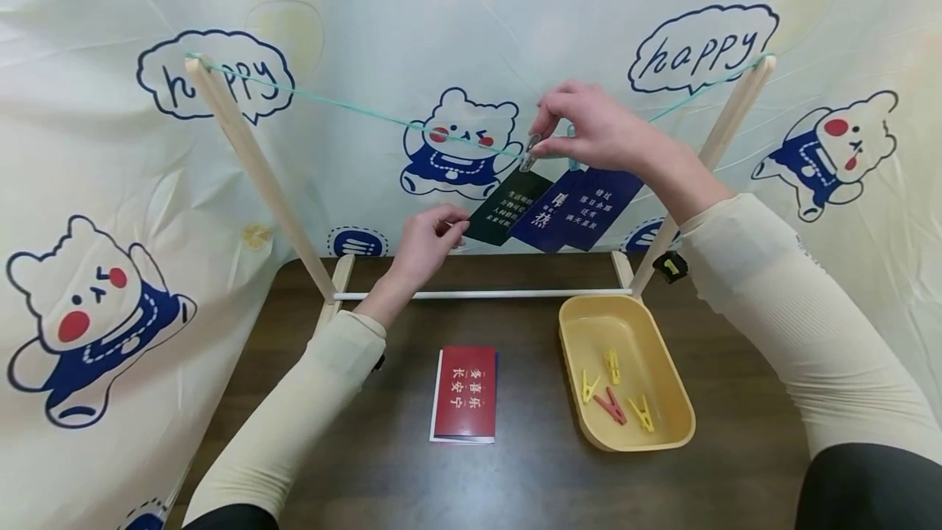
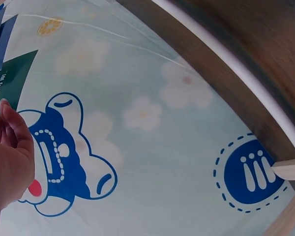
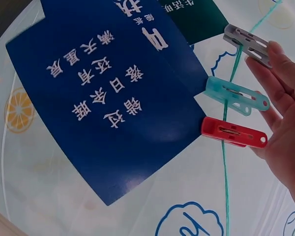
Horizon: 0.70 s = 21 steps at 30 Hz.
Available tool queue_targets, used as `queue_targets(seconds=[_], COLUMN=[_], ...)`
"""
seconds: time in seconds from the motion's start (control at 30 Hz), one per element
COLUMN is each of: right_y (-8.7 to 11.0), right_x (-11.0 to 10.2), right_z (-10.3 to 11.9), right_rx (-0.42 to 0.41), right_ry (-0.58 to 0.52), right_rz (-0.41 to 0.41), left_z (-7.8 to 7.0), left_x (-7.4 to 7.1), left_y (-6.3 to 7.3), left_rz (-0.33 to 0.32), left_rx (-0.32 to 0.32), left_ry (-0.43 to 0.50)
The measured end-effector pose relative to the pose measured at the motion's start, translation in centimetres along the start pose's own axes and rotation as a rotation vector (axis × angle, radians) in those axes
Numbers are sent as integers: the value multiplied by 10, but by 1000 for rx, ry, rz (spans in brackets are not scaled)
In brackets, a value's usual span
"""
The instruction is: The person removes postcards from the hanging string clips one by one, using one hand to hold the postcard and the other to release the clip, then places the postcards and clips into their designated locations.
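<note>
My right hand [image 1: 592,125] pinches a grey clothespin [image 3: 248,43] at the top of a dark green card [image 1: 508,207], where the green string [image 3: 236,64] passes. At the card's lower left corner, my left hand [image 1: 429,244] holds the edge between thumb and fingers; its fingertips overlap the card in the left wrist view. Beside it, two dark blue cards [image 1: 599,207] overlap as they hang from the string. A light teal clothespin [image 3: 236,94] and a red clothespin [image 3: 233,132] grip their top edges, close to my right fingers.
Two wooden posts [image 1: 257,178] carry the string, with a white bar [image 1: 478,294] low between them. On the dark table [image 1: 353,464] lie red folded cards [image 1: 465,393]. A yellow tray [image 1: 680,424] at right holds several yellow and red clothespins. A printed curtain [image 1: 353,15] hangs behind.
</note>
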State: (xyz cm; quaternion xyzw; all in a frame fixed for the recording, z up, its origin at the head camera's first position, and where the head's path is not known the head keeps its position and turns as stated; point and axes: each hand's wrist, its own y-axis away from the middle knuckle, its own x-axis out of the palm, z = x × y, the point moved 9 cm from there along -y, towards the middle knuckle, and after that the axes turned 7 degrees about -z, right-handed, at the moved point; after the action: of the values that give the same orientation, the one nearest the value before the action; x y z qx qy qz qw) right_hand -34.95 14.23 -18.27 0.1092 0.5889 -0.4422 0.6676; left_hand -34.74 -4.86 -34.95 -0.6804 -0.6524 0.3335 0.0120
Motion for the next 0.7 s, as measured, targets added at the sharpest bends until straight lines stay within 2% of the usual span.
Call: queue_targets(seconds=[0.4, 0.7], right_y=[9, 11], right_x=[-17, -26], right_z=[4, 7], right_rx=[-23, -69], right_ry=[5, -6], right_rz=[-162, -228], left_z=[10, 24], left_x=[-10, -17], left_y=[13, 24], left_rz=[-20, -36], left_rx=[-25, -78], left_ry=[-4, 40])
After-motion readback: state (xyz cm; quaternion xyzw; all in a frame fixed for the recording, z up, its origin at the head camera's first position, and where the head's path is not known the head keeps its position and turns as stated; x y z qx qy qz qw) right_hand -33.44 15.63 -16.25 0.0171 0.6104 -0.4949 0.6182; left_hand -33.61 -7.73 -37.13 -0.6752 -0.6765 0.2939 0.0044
